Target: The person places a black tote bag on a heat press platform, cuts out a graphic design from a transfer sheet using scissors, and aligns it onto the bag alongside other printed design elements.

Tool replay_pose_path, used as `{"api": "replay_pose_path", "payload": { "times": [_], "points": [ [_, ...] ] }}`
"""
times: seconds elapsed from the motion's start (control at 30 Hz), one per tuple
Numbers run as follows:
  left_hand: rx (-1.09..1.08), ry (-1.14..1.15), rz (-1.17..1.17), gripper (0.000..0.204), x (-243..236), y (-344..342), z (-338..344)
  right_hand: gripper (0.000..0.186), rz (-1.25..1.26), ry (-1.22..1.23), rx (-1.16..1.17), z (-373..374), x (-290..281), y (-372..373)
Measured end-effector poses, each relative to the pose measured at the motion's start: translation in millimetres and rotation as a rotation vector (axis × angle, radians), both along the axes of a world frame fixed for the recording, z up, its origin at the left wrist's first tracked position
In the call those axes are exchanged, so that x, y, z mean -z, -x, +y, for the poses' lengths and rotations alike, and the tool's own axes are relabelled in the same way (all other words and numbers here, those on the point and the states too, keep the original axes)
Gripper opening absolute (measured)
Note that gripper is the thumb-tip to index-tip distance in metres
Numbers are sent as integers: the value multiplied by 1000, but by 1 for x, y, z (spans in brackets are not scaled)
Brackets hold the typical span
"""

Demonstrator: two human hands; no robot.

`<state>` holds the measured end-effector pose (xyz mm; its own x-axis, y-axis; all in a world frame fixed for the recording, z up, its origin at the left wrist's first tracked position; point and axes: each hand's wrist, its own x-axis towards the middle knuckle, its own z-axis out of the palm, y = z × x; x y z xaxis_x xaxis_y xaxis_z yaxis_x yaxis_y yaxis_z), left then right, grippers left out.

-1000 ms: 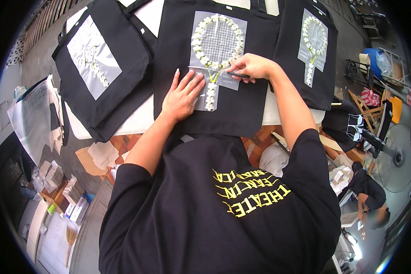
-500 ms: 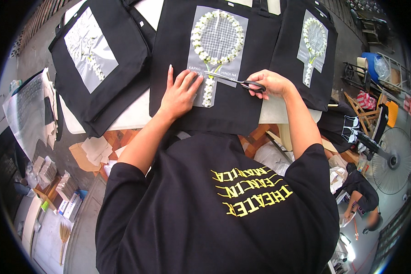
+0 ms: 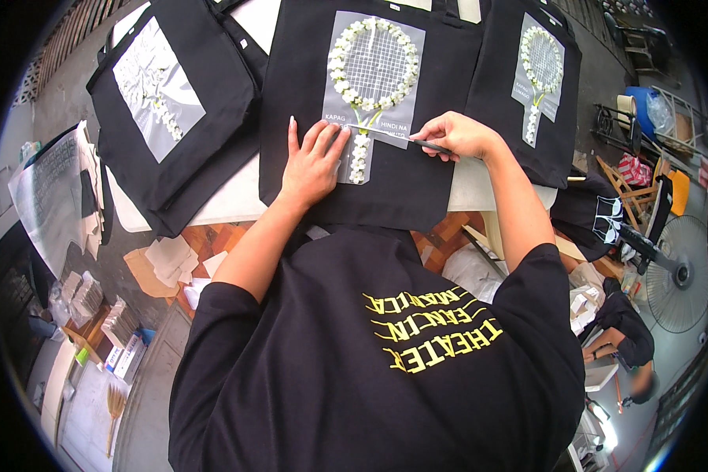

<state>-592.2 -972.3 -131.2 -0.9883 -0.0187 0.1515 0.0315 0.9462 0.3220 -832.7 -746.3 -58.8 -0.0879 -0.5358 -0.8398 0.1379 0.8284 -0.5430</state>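
Gripping scissors (image 3: pixel 428 145), right hand (image 3: pixel 462 136) partly hides them behind closed fingers.
Left hand (image 3: pixel 313 165), fingers spread, grasping nothing, partly covers transfer film (image 3: pixel 374 75) beneath them.

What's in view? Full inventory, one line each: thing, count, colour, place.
table: one, white, top centre
bags: at least three, black, on table
sheets: three, translucent with flowers, on bags
scissors: one, black and silver, over middle sheet
card: several pieces, tan, left below table
broom: one, tan, lower left
fan: one, grey, right
container: one, blue, upper right
lamp: one, white, lower right
co-worker: one, black clothes, lower right
large sheets: count unclear, pale, left edge
clutter: uncountable, mixed, both edges
shirt: one, black with yellow lettering, lower centre
left hand: one, bare, on middle sheet
right hand: one, bare, holding scissors
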Motion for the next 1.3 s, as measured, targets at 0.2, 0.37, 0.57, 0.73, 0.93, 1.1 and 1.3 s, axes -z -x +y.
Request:
{"api": "replay_pose_path", "payload": {
  "times": [0.2, 0.37, 0.57, 0.73, 0.93, 1.1, 1.3],
  "points": [
    [-20, 81, 16, 50, -1, -2, 3, 31, 32, 6, -13, -2, 0, -2],
    [-22, 87, 10, 50, -2, -3, 3, 33, 40, 30, -19, -4, 6, -5],
    [-9, 69, 16, 58, -2, -3, 2, 34, 68, 74, -17, -12, 10, -12],
    [-12, 75, 20, 53, -3, -1, 3, 35, 54, 82, -27, -25, 12, -8],
    [-3, 70, 16, 60, -2, -1, 2, 36, 56, 103, -67, -42, 29, -6],
    [-16, 42, 5, 53, -4, -1, 1, 32, 112, 101, -143, -36, 1, -1],
    [-4, -38, 31, 54, -4, -14, -2, 15, -62, -11, 62, 23, -13, 6]
  ]
}}
